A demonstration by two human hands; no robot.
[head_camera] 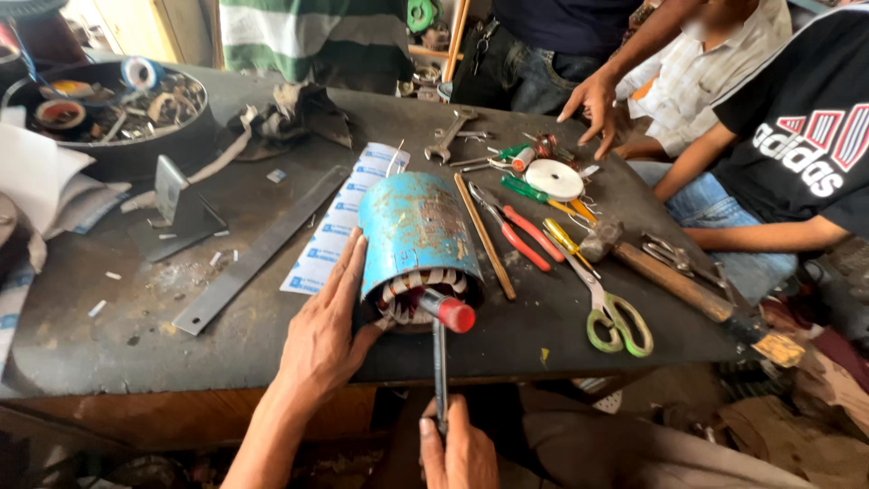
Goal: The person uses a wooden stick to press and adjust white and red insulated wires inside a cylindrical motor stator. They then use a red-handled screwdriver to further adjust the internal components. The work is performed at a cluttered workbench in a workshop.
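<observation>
A blue, rusty cylindrical motor housing (412,231) lies on its side on the dark workbench (136,317), its open end with striped windings facing me. My left hand (324,330) rests flat against the housing's left side and steadies it. My right hand (457,448), low at the bench's front edge, grips the thin metal shaft of a tool (441,367). The tool's red tip (453,314) sits at the opening of the housing, against the windings.
Right of the housing lie a wooden stick (484,237), red-handled pliers (520,240), green-handled scissors (615,321), a hammer (670,281), a white tape roll (554,179) and a wrench (450,134). A metal bar (258,258) and printed paper (339,226) lie left. Other people crowd the far right; one person's hand (593,104) touches the bench.
</observation>
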